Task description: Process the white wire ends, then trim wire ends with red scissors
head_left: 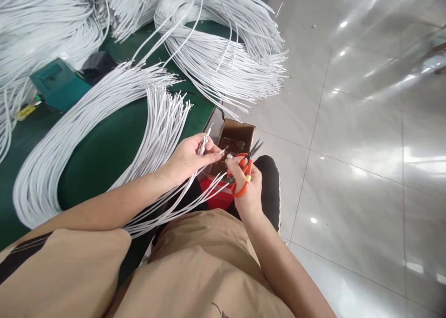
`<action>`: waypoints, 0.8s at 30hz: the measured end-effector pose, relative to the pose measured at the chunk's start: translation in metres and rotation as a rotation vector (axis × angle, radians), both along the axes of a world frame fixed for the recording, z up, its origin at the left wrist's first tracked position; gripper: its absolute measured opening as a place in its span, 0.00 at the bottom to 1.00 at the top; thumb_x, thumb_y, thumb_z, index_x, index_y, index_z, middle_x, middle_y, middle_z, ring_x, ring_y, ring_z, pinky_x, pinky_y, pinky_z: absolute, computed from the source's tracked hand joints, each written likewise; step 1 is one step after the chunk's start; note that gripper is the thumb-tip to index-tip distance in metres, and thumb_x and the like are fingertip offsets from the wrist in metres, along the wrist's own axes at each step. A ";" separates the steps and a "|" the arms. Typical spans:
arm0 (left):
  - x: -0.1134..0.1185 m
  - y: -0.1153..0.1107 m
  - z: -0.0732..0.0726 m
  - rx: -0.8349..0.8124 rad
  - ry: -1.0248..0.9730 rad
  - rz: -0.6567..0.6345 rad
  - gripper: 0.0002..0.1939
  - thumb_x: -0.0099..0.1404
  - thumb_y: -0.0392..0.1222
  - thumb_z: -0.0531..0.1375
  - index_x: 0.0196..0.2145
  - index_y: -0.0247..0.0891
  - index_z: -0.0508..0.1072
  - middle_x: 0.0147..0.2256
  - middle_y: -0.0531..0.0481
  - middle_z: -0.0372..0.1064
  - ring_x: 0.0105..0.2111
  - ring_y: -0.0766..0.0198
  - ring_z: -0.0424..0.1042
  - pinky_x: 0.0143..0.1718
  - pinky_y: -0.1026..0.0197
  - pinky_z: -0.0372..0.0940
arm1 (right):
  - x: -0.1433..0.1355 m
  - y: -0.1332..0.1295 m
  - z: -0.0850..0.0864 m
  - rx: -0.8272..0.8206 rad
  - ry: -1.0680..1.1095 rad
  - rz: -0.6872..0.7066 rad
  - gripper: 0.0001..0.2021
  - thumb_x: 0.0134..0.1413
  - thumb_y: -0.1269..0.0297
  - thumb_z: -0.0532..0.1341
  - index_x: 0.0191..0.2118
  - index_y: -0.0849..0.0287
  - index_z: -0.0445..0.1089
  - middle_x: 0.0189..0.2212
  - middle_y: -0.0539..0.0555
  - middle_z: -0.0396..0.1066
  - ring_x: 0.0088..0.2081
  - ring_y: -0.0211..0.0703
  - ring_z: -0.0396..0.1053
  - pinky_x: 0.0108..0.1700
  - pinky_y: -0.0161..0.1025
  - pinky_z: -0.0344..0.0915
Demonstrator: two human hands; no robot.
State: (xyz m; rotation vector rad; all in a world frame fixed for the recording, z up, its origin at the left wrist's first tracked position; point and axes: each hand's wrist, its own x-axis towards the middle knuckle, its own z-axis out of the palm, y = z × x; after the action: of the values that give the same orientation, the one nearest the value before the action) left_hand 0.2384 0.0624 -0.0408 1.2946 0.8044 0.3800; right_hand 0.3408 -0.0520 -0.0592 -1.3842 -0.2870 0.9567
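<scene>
My left hand [195, 155] is closed around a few white cables, and its thumb and finger pinch one cable end [223, 151]. Just to the right, my right hand [246, 183] holds scissors [248, 178] with orange handles, their dark blades pointing up and away from the cable. The right thumb and fingertip are close to the pinched end; whether they touch it I cannot tell. Several loose white cables [205, 195] hang below my left hand over the table's edge. Beneath both hands stands a cardboard box [240, 128] with small scraps inside.
A looped bundle of white cables [38, 183] lies on the green table [90, 164], with another coiled bundle [216, 48] behind it. More cables [52, 20] are heaped at the back left beside a teal device [61, 83]. Something red [218, 195] sits below the box. Tiled floor [348, 169] stretches to the right.
</scene>
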 end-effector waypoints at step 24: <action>-0.003 0.002 -0.002 -0.089 0.123 -0.117 0.22 0.53 0.45 0.68 0.47 0.41 0.76 0.35 0.49 0.69 0.37 0.68 0.65 0.44 0.64 0.60 | 0.034 -0.015 -0.011 -0.289 -1.480 0.376 0.08 0.54 0.68 0.56 0.25 0.61 0.62 0.25 0.52 0.65 0.27 0.38 0.58 0.32 0.37 0.52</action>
State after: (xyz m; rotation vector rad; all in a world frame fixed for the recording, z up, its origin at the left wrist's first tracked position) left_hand 0.2351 0.0643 -0.0431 1.2843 0.8356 0.1706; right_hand 0.3750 -0.0674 -0.0698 -2.1486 -1.5870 0.0584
